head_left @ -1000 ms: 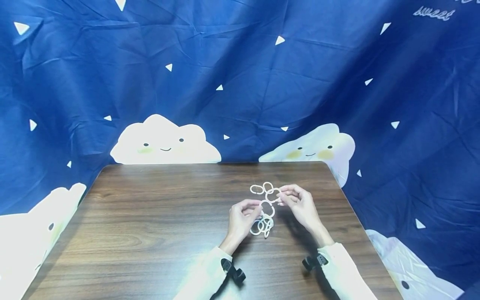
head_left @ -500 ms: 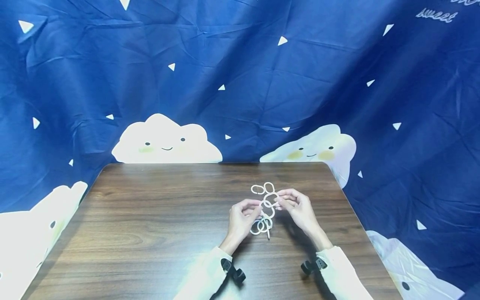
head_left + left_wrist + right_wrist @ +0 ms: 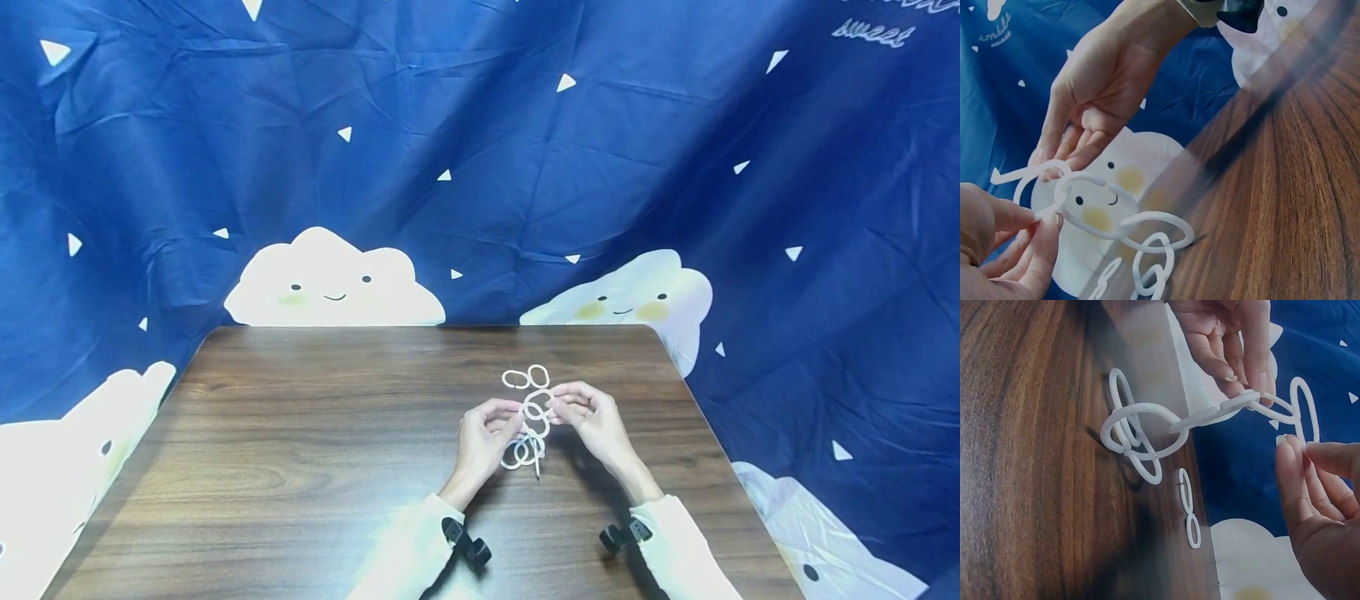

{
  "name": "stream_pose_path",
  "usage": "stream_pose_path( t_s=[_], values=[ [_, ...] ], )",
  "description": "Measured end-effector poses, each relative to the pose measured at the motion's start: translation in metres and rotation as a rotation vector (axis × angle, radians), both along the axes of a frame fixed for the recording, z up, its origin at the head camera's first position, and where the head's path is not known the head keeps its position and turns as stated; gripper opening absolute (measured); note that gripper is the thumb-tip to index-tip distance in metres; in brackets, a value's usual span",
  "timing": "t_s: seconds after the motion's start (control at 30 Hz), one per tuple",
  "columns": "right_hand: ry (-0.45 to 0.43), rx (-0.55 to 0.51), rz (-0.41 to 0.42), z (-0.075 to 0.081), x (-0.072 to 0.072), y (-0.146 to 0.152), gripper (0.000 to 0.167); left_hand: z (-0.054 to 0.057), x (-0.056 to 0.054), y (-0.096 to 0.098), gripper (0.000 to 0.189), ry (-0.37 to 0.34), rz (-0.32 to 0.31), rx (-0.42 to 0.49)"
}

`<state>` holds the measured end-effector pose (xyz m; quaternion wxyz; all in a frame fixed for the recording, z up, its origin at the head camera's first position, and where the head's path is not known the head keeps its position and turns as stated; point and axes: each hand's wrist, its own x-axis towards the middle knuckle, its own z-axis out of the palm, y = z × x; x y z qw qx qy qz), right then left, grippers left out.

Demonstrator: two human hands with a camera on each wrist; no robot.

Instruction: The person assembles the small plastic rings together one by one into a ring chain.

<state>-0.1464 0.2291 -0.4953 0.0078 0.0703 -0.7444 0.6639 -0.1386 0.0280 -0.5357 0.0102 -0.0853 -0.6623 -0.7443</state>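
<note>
In the head view my left hand [image 3: 483,437] pinches a white plastic chain link [image 3: 1088,228] between thumb and fingertips. Linked rings trail from it down to the wooden table, where a small cluster of links [image 3: 522,452] lies. My right hand [image 3: 596,421] pinches another white link [image 3: 1307,412] with thumb and index finger. In the right wrist view, that link crosses the end of a link [image 3: 1275,412] leading to the left fingertips. Both hands are close together over the table, with a short span of links between them.
Just beyond the hands, a joined pair of white links [image 3: 515,380] lies on the brown wooden table [image 3: 315,450]. Past the table's far edge hangs a blue curtain [image 3: 480,125] with clouds and triangles. Dark wrist cameras [image 3: 476,552] sit on both cuffs.
My right hand has moved left and slightly nearer with its link, which now overlaps the links at the left hand. The left hand has stayed in place; the pair behind lies still.
</note>
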Motion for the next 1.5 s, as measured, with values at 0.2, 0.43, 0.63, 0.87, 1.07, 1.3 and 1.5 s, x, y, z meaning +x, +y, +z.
stream_pose_path(
  t_s=[0.2, 0.43, 0.63, 0.87, 1.07, 1.3, 1.5],
  values=[
    [-0.008, 0.004, 0.009, -0.003, 0.0, 0.0, 0.03, -0.001, 0.0, -0.001, 0.016, -0.001, -0.005, 0.004],
    [-0.017, 0.003, 0.003, -0.005, 0.0, -0.001, 0.03, -0.002, -0.001, 0.001, 0.016, -0.005, -0.005, -0.006],
    [-0.023, 0.041, 0.0, -0.008, 0.001, -0.002, 0.029, -0.002, 0.0, 0.003, 0.019, -0.001, -0.005, -0.044],
    [0.001, 0.034, 0.008, -0.01, 0.0, 0.001, 0.027, -0.003, 0.001, 0.003, 0.016, 0.019, 0.022, -0.07],
    [0.047, 0.07, -0.016, -0.006, -0.001, 0.004, 0.024, -0.003, 0.0, 0.001, 0.015, 0.013, 0.006, -0.116],
    [0.083, 0.096, -0.014, 0.001, 0.0, 0.008, 0.022, -0.004, 0.002, 0.0, 0.015, 0.001, -0.012, -0.142],
    [0.093, 0.116, 0.003, 0.004, 0.003, 0.008, 0.022, -0.007, 0.004, 0.001, 0.016, 0.006, -0.014, -0.15]
  ],
)
